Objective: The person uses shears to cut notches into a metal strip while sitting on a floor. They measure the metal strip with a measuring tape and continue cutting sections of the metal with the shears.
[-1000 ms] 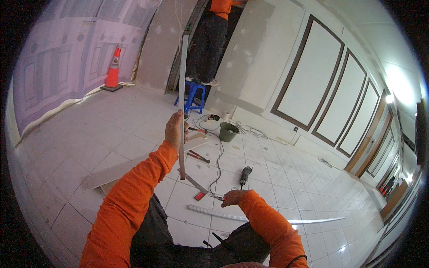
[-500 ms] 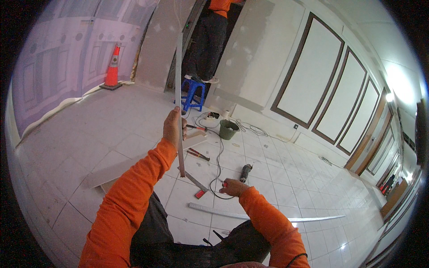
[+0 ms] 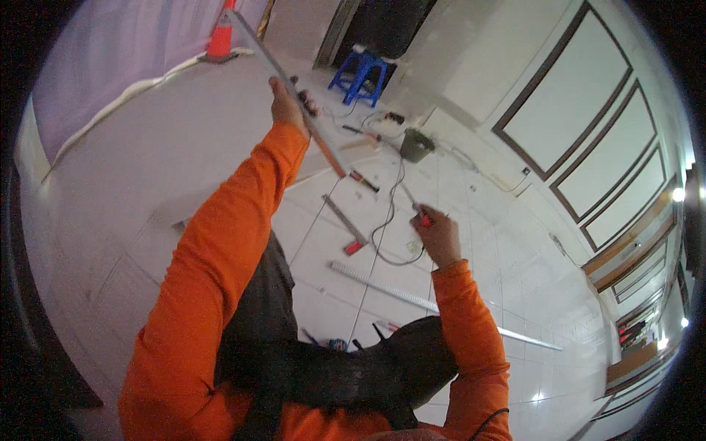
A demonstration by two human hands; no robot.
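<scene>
My left hand (image 3: 287, 109) is wrapped round a long, narrow metal strip (image 3: 254, 44). The strip slants from the upper left down toward the middle, its lower end above the floor. Held in my right hand (image 3: 441, 237) is a red-handled tool (image 3: 425, 219) with a thin shaft pointing up and left; its exact kind is unclear. Between my arms, a square with a red handle (image 3: 346, 224) lies on the tiles. A second long metal strip (image 3: 382, 283) lies on the floor, passing behind my right forearm.
Beyond my hands are a blue stool (image 3: 360, 76), a dark green bucket (image 3: 417, 145) and a hand tool (image 3: 364, 181). A black cable (image 3: 376, 234) loops over the tiles near my right hand. An orange cone (image 3: 220, 42) stands by the covered wall at left.
The strip in my left hand has tipped from nearly upright to a slant, its top moving left. My right hand has risen and moved right with the red-handled tool. The view has shifted.
</scene>
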